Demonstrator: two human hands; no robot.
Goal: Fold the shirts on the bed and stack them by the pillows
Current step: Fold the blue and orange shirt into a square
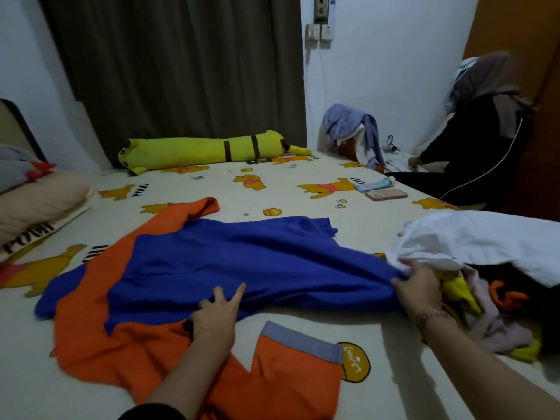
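1. Spread across the middle of the bed (303,189), over a cream sheet printed with cartoon bears: an orange and blue shirt (212,268), wrinkled, blue panel uppermost, orange showing along the left and near edges.
2. Lying flat near the front edge: an orange sleeve with a grey-blue cuff (298,341).
3. Pressed down on the shirt's near edge, where blue meets orange: the left hand (216,313), fingers straight and splayed, gripping nothing.
4. Clenched around a bunched fold at the shirt's right end: the right hand (419,286), pulling the cloth taut, a thin bracelet at the wrist.
5. Heaped just right of that hand: a clothes pile (485,301), white cloth on top, yellow, pink and orange pieces beneath.
6. At the far left: pillows (36,195), well apart from the shirt.
7. Along the far edge by the curtain: a long yellow plush bolster (209,150).
8. Near the right edge: a pink-cased phone (386,194).
9. Seated at the far right corner: another person in dark clothes (472,140).
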